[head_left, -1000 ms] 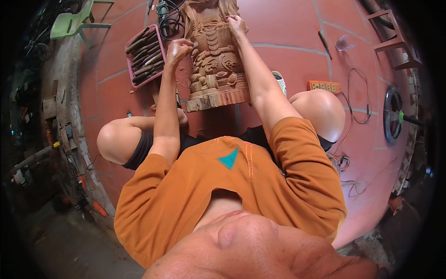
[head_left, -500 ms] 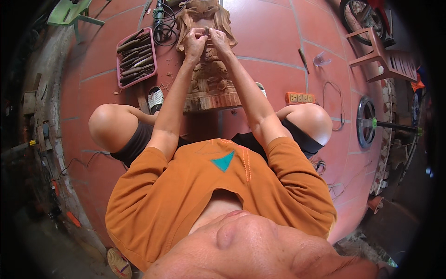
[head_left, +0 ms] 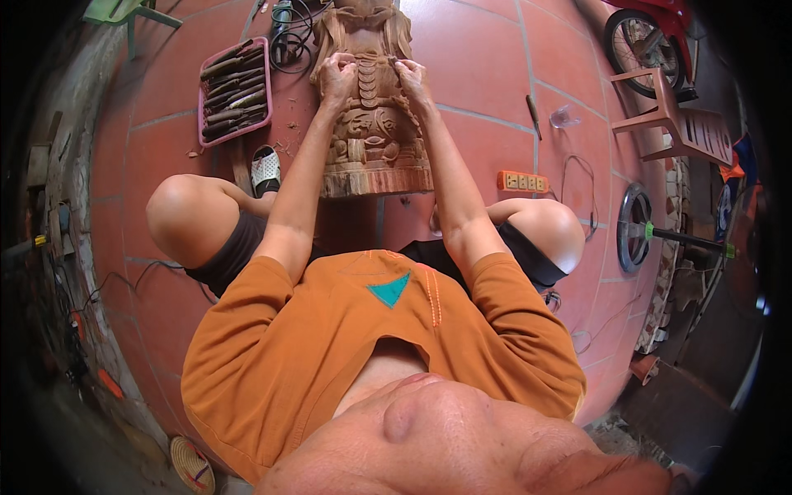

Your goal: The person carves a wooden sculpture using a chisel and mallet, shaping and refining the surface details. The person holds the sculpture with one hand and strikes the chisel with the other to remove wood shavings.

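Observation:
A carved brown wooden figure (head_left: 369, 132) lies on the floor in front of me, its flat sawn end toward me. A row of overlapping round discs runs down its middle. My left hand (head_left: 337, 80) rests over the left side of the carving, fingers drawn together in a pinch; whatever they hold, if anything, is hidden. Across the discs, my right hand (head_left: 412, 82) is closed at the carving's right side. A small dark bit shows at its fingertips, too small to name. The two hands are apart.
Left of the carving, a pink basket (head_left: 200, 124) holds several carving tools. A power tool (head_left: 283, 29) with a coiled black cord lies beyond it. To the right are an orange power strip (head_left: 523, 181), a single tool (head_left: 533, 115), a clear cup (head_left: 564, 116) and a plastic chair (head_left: 676, 124).
My hands have parted: before, their fingertips met over the carving's middle. Now the left is at the left side and the right at the right, uncovering the discs.

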The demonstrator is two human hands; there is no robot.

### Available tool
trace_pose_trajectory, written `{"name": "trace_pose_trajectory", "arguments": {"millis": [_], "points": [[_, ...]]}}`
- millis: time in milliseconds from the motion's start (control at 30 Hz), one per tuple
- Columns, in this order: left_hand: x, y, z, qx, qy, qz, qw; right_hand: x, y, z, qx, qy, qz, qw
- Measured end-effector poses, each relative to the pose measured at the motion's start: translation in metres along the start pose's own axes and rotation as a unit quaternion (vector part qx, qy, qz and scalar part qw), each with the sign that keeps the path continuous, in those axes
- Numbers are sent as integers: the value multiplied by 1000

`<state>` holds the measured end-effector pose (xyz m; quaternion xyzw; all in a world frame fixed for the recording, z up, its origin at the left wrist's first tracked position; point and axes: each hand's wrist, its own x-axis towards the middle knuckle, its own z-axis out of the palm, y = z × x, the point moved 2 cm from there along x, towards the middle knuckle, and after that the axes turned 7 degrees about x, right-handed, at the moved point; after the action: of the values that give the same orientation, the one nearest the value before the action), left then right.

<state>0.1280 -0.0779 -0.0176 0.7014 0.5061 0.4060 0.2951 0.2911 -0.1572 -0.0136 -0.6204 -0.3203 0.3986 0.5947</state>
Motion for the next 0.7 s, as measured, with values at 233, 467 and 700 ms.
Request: {"name": "trace_pose_trajectory", "arguments": {"millis": [233, 467, 700], "points": [[-28, -2, 18, 193, 40, 85, 977, 7, 20, 5, -197, 33, -114, 973], [-24, -10, 22, 161, 69, 85, 981, -3, -14, 22, -355, 29, -144, 923], [-21, -7, 19, 164, 30, 86, 982, -19, -11, 11, -452, -41, -147, 879]]}}
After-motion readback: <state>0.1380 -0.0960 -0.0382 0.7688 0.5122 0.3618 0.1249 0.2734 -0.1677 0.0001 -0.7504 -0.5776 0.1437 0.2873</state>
